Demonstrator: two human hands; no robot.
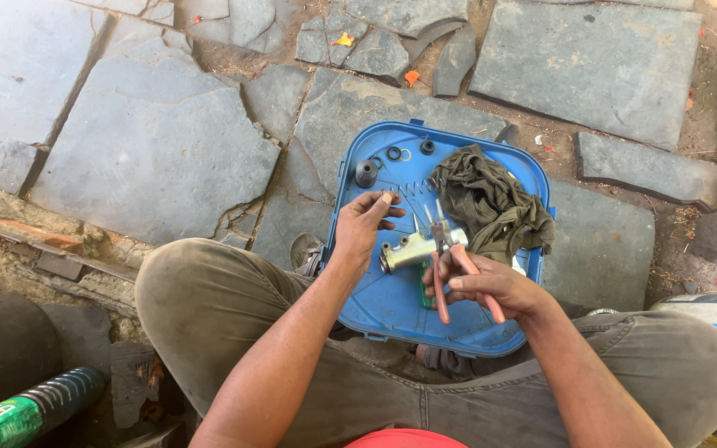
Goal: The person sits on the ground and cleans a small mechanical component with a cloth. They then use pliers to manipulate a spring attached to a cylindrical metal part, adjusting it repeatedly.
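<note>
Blue plastic tray [392, 311] lies on the stone-slab ground [151, 141] just beyond the person's knees, serving as the work surface. Right hand [491, 286] is clenched around the red-handled pliers [450, 265], tips pointing away from the person, directly above a pale metal cylinder body [412, 249] that rests near the tray's centre. Left hand [363, 224] is open, fingers spread and curled loosely, hovering just left of the cylinder; contact with it cannot be confirmed. Olive-green rag [491, 203] sits bunched on the right part of the tray. At the far edge lie a coil spring [412, 189], a black rubber cap [367, 172] and several small black rings [394, 153]. Near left, a green-labelled bottle [31, 411] lies on the ground.
</note>
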